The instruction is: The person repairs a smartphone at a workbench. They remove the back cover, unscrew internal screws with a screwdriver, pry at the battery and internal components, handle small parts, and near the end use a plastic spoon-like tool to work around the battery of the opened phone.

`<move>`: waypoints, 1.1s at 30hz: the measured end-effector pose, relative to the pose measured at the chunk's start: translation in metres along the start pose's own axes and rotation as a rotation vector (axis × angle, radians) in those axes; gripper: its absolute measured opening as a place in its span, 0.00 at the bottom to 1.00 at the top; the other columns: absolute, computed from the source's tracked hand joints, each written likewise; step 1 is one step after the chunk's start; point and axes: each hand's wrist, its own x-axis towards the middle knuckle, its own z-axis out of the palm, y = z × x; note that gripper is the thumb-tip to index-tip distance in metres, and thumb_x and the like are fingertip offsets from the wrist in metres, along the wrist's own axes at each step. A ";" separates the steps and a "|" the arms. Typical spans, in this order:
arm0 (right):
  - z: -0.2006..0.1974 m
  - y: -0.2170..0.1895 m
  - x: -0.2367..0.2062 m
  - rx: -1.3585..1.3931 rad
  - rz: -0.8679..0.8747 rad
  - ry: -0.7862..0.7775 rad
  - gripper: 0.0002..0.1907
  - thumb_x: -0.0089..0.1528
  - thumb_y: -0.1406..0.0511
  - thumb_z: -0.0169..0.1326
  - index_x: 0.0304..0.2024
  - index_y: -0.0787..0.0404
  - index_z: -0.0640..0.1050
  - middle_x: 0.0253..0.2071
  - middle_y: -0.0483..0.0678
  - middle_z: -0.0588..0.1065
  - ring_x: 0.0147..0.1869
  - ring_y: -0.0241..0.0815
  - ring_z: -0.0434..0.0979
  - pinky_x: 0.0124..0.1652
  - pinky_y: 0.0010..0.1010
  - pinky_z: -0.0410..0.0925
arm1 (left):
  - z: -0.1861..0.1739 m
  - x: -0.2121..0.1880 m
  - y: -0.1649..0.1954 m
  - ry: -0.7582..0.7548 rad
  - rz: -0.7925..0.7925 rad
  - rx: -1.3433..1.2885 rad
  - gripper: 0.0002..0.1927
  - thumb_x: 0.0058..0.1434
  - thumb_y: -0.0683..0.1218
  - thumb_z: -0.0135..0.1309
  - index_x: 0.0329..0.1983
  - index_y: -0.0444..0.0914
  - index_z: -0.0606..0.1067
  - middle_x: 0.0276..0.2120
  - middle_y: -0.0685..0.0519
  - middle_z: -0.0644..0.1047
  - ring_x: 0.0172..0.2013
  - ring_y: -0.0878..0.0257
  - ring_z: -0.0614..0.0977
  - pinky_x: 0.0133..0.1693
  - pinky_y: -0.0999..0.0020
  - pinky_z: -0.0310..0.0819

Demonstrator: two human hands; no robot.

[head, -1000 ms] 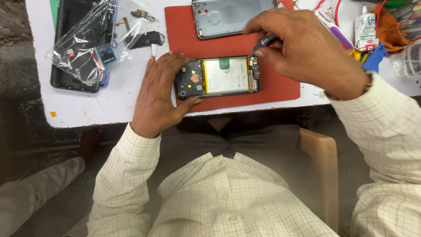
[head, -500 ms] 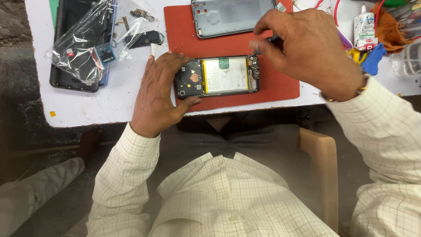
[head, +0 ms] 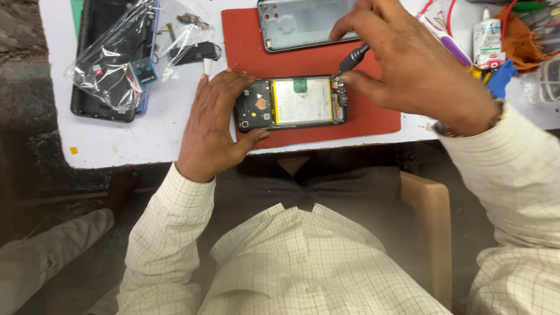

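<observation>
Opened phone (head: 291,103): flat on red mat (head: 373,119), near table edge, battery exposed. Left hand (head: 213,125): clasping phone's left end, thumb below. Right hand (head: 417,64): pinching dark screwdriver (head: 352,59), tip at phone's upper right corner. Grey back cover (head: 297,23): just beyond. Bagged parts (head: 119,58): farther left.

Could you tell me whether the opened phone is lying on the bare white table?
No, the opened phone lies on the red mat, steadied by the left hand.
</observation>
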 end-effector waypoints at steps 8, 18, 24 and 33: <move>0.006 0.010 -0.004 0.074 0.008 -0.001 0.17 0.64 0.65 0.61 0.51 0.67 0.74 0.42 0.56 0.79 0.45 0.52 0.82 0.40 0.39 0.71 | 0.001 0.000 0.000 -0.018 -0.013 0.000 0.43 0.51 0.49 0.73 0.67 0.39 0.65 0.64 0.45 0.71 0.69 0.46 0.68 0.72 0.38 0.50; 0.002 0.003 0.004 -0.102 0.253 -0.152 0.17 0.65 0.58 0.67 0.48 0.61 0.77 0.31 0.52 0.80 0.36 0.52 0.82 0.35 0.42 0.70 | 0.005 -0.001 -0.004 -0.010 0.009 0.003 0.43 0.51 0.50 0.73 0.68 0.40 0.65 0.65 0.46 0.71 0.70 0.45 0.67 0.73 0.39 0.50; -0.010 -0.012 0.014 -0.070 0.392 -0.217 0.11 0.69 0.61 0.62 0.49 0.59 0.77 0.40 0.51 0.80 0.42 0.52 0.81 0.42 0.42 0.71 | 0.005 -0.001 -0.004 -0.016 -0.004 -0.001 0.43 0.51 0.49 0.73 0.68 0.40 0.65 0.65 0.46 0.71 0.70 0.46 0.68 0.73 0.40 0.50; 0.001 0.011 -0.006 0.115 0.105 -0.103 0.24 0.70 0.56 0.60 0.60 0.67 0.72 0.57 0.58 0.72 0.52 0.53 0.79 0.50 0.43 0.72 | 0.007 0.009 0.002 0.001 -0.037 0.071 0.48 0.49 0.57 0.75 0.69 0.40 0.64 0.67 0.44 0.68 0.71 0.46 0.65 0.72 0.35 0.42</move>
